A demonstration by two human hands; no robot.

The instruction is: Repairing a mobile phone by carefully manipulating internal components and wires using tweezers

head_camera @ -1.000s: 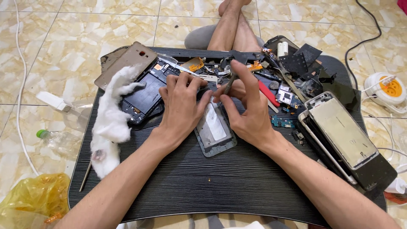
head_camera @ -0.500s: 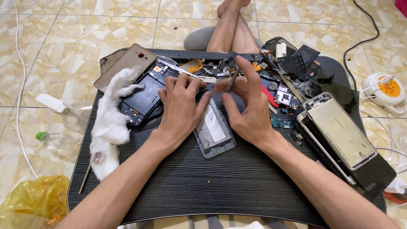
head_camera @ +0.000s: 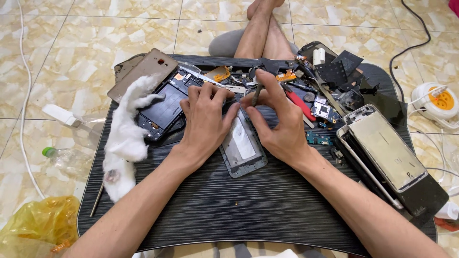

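Observation:
A grey phone frame (head_camera: 244,148) lies in the middle of a dark ribbed table (head_camera: 229,210). My left hand (head_camera: 205,122) rests palm down on the frame's upper left edge and pins it. My right hand (head_camera: 277,119) sits at its upper right, pinching a thin dark tool (head_camera: 256,94) that stands tilted over the frame's top end. The tool's tip is hidden between my fingers.
White cotton wadding (head_camera: 125,138) and a dark opened phone (head_camera: 162,110) lie left of my hands. Stacked phone panels (head_camera: 385,150) lie right, loose boards and parts behind. A yellow bag (head_camera: 36,227), a plastic bottle (head_camera: 67,157) and a power strip (head_camera: 440,100) sit on the tiled floor.
My right thumb and fingers have shifted slightly on the tool, which now stands more upright. My left hand and the frame stay where they were.

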